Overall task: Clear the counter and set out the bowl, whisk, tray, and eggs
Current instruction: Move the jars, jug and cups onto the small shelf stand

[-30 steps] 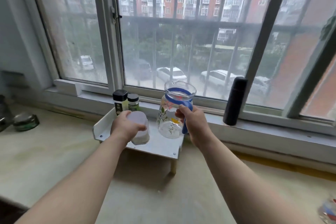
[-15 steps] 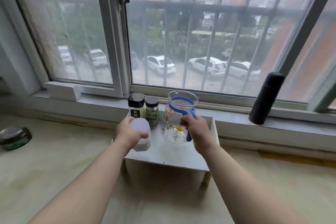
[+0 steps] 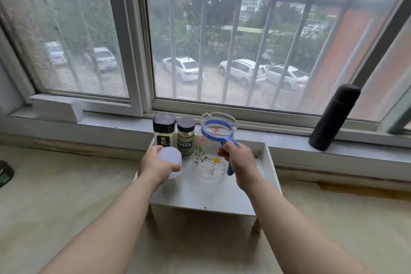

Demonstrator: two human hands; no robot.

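Your left hand [image 3: 155,165] clasps the white round plastic tub [image 3: 170,155], your right hand [image 3: 240,160] the blue handle [image 3: 229,171] of the clear flowered glass jug [image 3: 206,162]; both stand upright, side by side, on the small white raised shelf [image 3: 211,198].

Dark jar [image 3: 5,173]: cut off @ left edge. White cup [image 3: 171,155]: mostly hidden under left hand [image 3: 155,165]. Bottle label [image 3: 186,143]: txt too small to read. Pitcher handle [image 3: 230,171]: mid part behind right hand [image 3: 240,160].
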